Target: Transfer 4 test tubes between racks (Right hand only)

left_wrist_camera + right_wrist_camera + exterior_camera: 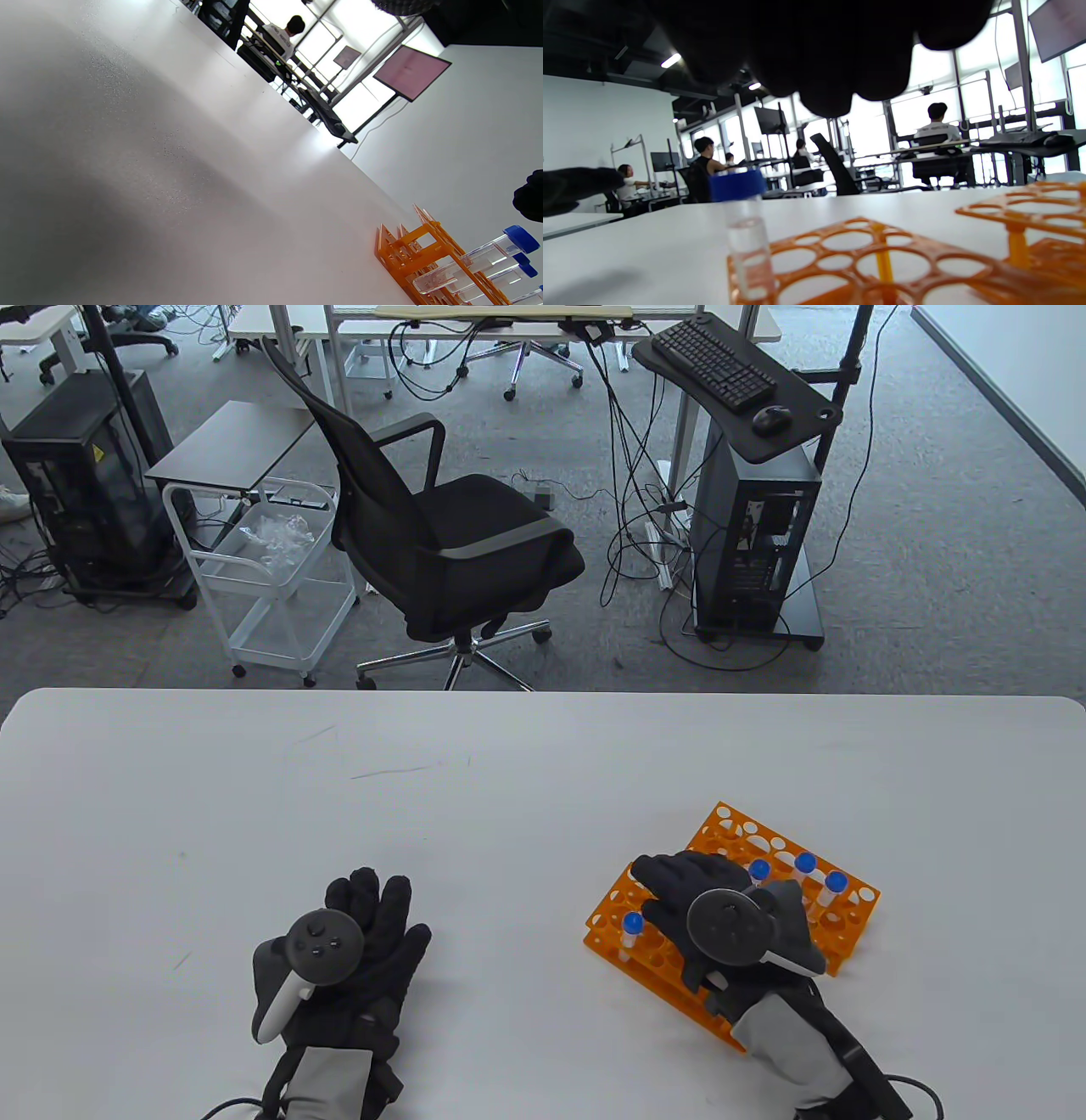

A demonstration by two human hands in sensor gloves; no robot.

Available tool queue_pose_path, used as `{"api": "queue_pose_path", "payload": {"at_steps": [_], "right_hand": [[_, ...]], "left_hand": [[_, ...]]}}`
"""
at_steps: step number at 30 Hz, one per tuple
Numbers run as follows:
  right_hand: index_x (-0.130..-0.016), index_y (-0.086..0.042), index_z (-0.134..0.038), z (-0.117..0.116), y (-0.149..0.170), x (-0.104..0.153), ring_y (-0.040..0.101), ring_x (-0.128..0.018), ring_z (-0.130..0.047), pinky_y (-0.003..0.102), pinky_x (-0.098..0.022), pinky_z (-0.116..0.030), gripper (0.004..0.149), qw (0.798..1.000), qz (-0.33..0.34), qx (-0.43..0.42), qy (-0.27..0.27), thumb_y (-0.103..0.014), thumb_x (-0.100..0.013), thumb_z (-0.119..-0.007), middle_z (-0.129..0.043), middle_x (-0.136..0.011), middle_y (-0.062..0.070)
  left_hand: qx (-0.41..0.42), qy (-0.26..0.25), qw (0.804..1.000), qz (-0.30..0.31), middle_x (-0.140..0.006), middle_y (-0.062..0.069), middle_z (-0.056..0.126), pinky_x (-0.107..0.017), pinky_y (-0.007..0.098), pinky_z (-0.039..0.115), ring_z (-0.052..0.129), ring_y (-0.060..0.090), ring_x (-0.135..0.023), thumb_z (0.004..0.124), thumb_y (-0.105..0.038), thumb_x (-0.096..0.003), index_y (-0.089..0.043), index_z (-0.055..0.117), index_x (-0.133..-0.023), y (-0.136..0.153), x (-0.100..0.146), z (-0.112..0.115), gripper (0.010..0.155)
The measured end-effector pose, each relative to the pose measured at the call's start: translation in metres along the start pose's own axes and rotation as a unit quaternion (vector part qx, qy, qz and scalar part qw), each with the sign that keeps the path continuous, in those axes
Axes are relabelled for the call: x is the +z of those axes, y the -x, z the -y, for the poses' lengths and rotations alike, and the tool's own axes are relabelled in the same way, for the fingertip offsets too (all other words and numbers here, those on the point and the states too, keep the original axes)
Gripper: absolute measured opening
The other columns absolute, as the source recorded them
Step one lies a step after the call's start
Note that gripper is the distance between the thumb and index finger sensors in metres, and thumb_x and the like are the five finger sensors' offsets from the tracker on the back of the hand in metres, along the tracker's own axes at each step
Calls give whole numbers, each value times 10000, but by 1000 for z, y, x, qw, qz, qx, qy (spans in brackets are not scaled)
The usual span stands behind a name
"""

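Two orange racks lie side by side at the table's right. The farther rack (730, 824) holds three blue-capped test tubes (804, 864). The nearer rack (607, 909) holds one blue-capped tube (632, 927) at its left corner. My right hand (674, 891) hovers over the nearer rack with fingers spread, holding nothing. In the right wrist view my fingers (831, 63) hang above the single tube (740, 212) and do not touch it; the rack (840, 258) lies below. My left hand (365, 937) rests flat on the table. The left wrist view shows a rack (407, 250) with tubes (479, 258).
The white table (509, 814) ends at a far edge with an office chair (441, 526) and a white cart (271, 577) beyond it. A faint pencil-like mark (399, 770) lies on the table's far middle.
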State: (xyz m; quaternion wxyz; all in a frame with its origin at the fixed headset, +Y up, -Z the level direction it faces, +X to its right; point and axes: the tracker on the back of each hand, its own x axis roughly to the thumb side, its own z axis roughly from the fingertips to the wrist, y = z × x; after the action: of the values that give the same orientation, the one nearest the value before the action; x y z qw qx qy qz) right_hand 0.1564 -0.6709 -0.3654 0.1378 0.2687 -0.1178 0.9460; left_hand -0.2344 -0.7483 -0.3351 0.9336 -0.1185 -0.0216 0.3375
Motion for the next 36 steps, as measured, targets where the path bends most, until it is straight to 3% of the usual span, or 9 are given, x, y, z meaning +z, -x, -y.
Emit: {"api": "queue_pose_path", "payload": {"at_steps": [14,36], "right_hand": [[-952,-136,-779,-18,-15,-3,452,-841,-786,649,-615,-594,523,999,19,23,-39,-334,-469,-798,-876,-928,173],[-925,-139,-808,-28,-15,-4,435,-799,-837,643,-596,-624,486,997,19,33,-64,-299,-466,-797,-920,-882,160]], "left_hand": [[0,0,1000,-1,-1149,-173,-115,-758,406,-144,-242,89,-1025,474,-652,-571,-485,143,-1134,0,0,0,674],[1,0,1000,-1,-1148,-173,-115,-758,406,-144,-240,88,-1025,474,-653,-571,-486,140,-1133,0,0,-1,675]]}}
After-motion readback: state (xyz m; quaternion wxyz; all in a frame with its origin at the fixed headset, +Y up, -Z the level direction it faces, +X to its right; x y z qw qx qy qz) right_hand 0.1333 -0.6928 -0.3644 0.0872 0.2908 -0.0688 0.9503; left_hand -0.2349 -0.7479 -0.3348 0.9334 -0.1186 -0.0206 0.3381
